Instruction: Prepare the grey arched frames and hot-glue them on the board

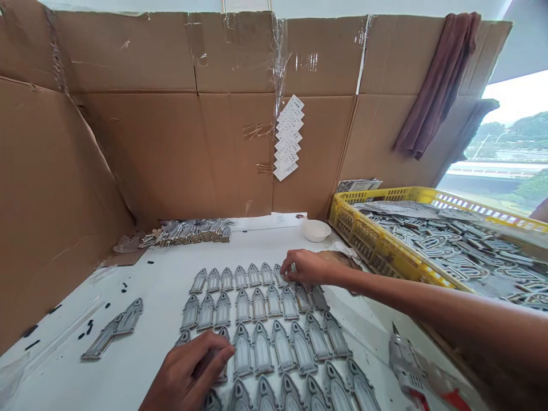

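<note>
Several grey arch-shaped metal pieces point(261, 319) lie in rows on a white table point(162, 279). My right hand point(306, 267) reaches over to the far row, its fingers pinched on the piece at the right end of that row. My left hand point(192, 371) rests near the front, fingers curled down onto a piece at the left end of the third row. A pair of joined pieces point(113, 329) lies apart to the left.
A yellow crate point(385, 245) full of the same grey pieces stands at the right. A stack of pieces point(188, 231) and a white bowl point(315, 230) sit at the back. Cardboard walls point(141, 125) enclose the table. A grey tool point(406, 365) lies front right.
</note>
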